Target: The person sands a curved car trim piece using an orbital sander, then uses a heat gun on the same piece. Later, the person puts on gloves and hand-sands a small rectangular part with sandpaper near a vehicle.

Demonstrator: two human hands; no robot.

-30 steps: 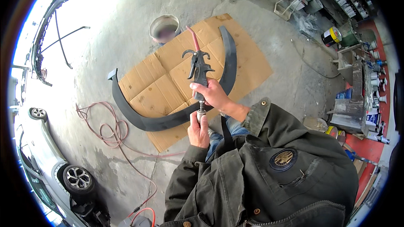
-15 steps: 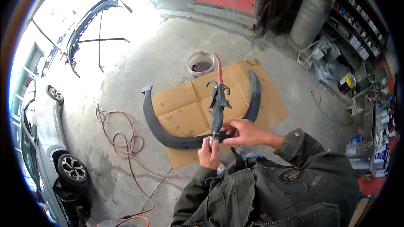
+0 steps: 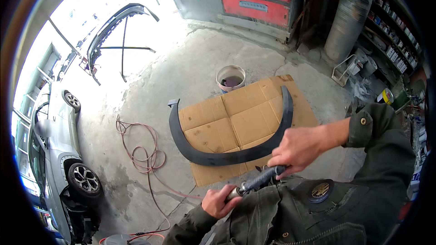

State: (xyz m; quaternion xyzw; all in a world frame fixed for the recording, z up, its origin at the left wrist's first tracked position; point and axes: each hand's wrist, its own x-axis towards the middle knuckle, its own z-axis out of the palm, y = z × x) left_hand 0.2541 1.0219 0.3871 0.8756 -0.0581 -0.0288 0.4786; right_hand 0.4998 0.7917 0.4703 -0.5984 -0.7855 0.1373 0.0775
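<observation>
Close to my jacket, an air blow gun (image 3: pixel 260 179) lies aslant between my two hands. My right hand (image 3: pixel 297 149) is closed round one end of its dark body, so the red nozzle is hidden. With its fingers pinched, my left hand (image 3: pixel 219 202) grips the metal hose coupling (image 3: pixel 234 193) at the other end. Just beyond the hands, a dark curved wheel-arch trim (image 3: pixel 227 158) rests on a flattened cardboard sheet (image 3: pixel 211 136), neither hand touching it. The pinkish air hose (image 3: pixel 152 170) runs across the floor toward my left hand.
Behind the cardboard stands a white bucket (image 3: pixel 230 75) with dark liquid. A silver car (image 3: pixel 63 140) is at the left, and a bumper on a stand (image 3: pixel 113 47) is farther off. Red cabinets (image 3: pixel 256 7) stand at the back. Cluttered shelves (image 3: pixel 395 31) line the right side.
The blow gun has swung from upright to a low slant near my jacket. My right hand has shifted right and onto the gun's body; my left hand has moved down and left with the coupling.
</observation>
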